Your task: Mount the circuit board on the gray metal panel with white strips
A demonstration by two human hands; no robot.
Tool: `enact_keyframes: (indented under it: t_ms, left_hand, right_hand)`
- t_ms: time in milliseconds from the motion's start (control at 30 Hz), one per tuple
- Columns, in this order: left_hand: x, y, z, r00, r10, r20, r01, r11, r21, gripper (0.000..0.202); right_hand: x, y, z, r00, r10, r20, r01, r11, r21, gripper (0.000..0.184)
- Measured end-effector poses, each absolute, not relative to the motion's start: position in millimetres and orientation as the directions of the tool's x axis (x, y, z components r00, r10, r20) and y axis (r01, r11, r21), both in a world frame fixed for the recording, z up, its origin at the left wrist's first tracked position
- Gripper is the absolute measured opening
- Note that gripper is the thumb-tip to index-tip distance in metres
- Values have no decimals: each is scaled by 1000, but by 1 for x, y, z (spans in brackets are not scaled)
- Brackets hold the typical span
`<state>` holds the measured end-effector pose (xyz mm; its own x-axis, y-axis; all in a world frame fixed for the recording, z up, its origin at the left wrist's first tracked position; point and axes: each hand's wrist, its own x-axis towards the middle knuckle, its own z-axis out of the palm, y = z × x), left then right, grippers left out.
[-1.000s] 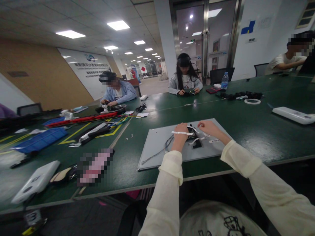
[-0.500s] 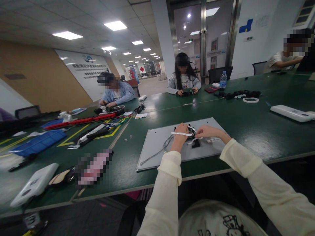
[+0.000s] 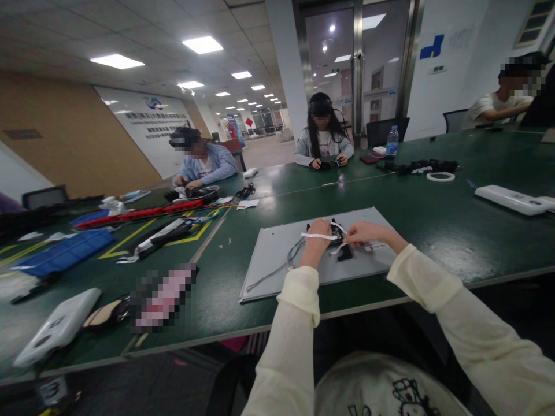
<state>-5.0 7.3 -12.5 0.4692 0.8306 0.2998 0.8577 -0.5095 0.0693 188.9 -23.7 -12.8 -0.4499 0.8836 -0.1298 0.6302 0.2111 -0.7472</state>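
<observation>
A flat grey panel [image 3: 277,257] lies on the green table [image 3: 433,225] in front of me. On it sit small black parts [image 3: 346,253] and grey cables [image 3: 277,268]. My left hand [image 3: 318,240] is closed over the black parts, with a white strip [image 3: 318,236] across its back. My right hand [image 3: 367,233] is pinched on another white strip [image 3: 340,248] just to the right, the two hands almost touching.
Three other people sit at the table's far side with small dark items. A water bottle [image 3: 392,140], a white ring [image 3: 441,177], white flat devices [image 3: 511,199] [image 3: 56,326], a blue tray [image 3: 65,251] and a long red bar [image 3: 139,212] lie around.
My right hand has drawn in leftward toward my left hand and lowered onto the white strip. The left hand has stayed in place.
</observation>
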Motion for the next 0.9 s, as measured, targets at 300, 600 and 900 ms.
enact_keyframes:
  t_ms: [300,600,900]
  left_hand:
    - [-6,6,-8,436,844,312,855,-497,148,25]
    - [-9,-26,17,402,807,432,588,-589,554,37]
    - [-17,-45,1,383,900,207,698,-429,573,37]
  right_hand:
    - [185,-34,3,-405,913,-52,409,131,-903,33]
    - [186,-34,13,-307,947,91,231,167,-959,44]
    - [189,-44,-11,-277,946,170,370,268,-890,38]
